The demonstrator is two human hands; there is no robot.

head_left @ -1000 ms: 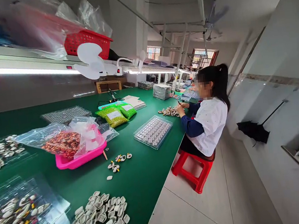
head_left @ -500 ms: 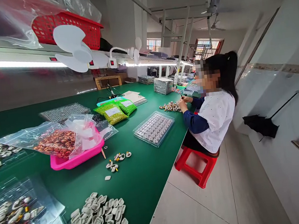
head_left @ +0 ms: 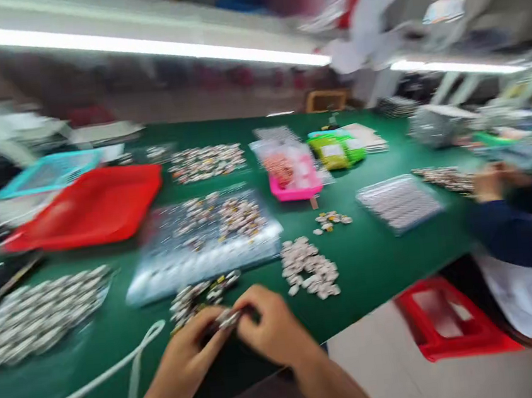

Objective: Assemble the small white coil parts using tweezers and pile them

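Note:
My left hand (head_left: 192, 355) pinches a small whitish piece (head_left: 228, 319) between thumb and fingers, low over the near edge of the table. Against it, from the right, comes my right hand (head_left: 275, 326), closed, with thumb and forefinger drawn together. Whatever lies in the right fingers is hidden and smeared by motion. Just beyond my hands is a small heap of white, dark and yellow pieces (head_left: 200, 297). To the right of it lies a pile of pale, flat, rounded pieces (head_left: 306, 267).
A clear plastic tray (head_left: 179, 274) with loose pieces lies ahead. Left are a red tray (head_left: 100, 207), rows of pale pieces (head_left: 44, 311) and a white cable (head_left: 77, 393). A pink tray (head_left: 296, 192) and a filled clear tray (head_left: 397, 204) stand farther right, near a co-worker's sleeve (head_left: 511, 224).
The view has swung left and down. Both my hands and the piece between them now show, and the co-worker has shifted to the right edge.

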